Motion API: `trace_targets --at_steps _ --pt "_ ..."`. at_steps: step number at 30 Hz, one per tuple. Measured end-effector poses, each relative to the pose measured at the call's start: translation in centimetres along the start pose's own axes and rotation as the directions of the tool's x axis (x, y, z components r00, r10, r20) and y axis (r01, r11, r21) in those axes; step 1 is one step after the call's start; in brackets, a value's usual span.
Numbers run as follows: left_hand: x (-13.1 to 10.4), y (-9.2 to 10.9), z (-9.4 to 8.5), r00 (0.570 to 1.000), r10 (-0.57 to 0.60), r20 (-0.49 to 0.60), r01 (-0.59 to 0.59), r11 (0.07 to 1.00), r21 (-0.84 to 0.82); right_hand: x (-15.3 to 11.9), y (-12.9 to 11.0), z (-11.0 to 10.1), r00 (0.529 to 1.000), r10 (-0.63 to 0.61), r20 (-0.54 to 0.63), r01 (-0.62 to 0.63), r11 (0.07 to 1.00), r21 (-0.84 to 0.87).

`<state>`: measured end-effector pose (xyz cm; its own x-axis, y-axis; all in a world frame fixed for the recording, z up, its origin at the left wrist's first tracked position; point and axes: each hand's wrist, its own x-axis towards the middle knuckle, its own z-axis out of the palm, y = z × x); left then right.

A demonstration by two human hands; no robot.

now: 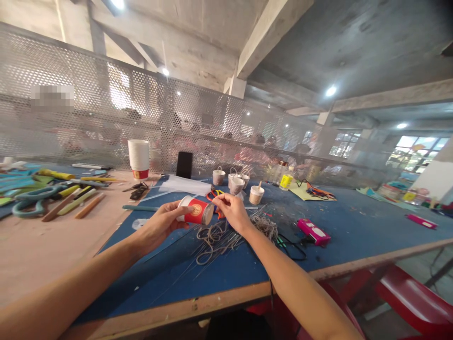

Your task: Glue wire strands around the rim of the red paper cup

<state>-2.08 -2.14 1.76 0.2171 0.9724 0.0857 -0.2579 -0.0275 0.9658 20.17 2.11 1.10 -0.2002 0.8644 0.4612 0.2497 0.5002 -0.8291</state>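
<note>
The left hand (163,223) is clamped around a red-and-white paper cup (200,211), tipped on its side above the blue tabletop (354,222). The right hand (231,212) is curled just beside the cup's right end, and I cannot tell whether its fingertips grip anything. Grey cord (265,226) lies tangled beneath, a stack of cups (138,156) stands far left, and a magenta box (313,232) sits to the right.
</note>
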Motion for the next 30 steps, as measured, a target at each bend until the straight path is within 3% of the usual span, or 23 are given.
trace_targets --at_steps 6,11,21,25,30 --pt "0.7 -0.2 -0.8 0.999 0.027 -0.045 -0.033 0.989 -0.144 -0.1 -0.2 -0.3 0.958 -0.263 -0.114 0.240 0.953 -0.184" --pt "0.7 -0.2 -0.9 0.999 0.020 -0.025 -0.024 0.985 -0.173 -0.5 -0.5 0.4 0.975 -0.223 -0.008 0.220 0.967 -0.130" --pt "0.2 -0.1 -0.6 1.000 -0.023 0.013 0.024 0.991 -0.135 -0.5 0.1 0.5 0.984 -0.173 -0.033 0.168 0.979 -0.116" --pt "0.2 -0.1 -0.5 0.996 -0.026 0.083 0.035 0.994 -0.106 -0.9 -0.3 0.7 0.959 -0.279 -0.053 0.263 0.942 -0.209" --pt "0.5 0.0 -0.7 0.999 0.007 0.046 -0.006 0.999 -0.039 -1.2 -0.2 1.0 0.904 -0.425 -0.045 0.382 0.850 -0.364"
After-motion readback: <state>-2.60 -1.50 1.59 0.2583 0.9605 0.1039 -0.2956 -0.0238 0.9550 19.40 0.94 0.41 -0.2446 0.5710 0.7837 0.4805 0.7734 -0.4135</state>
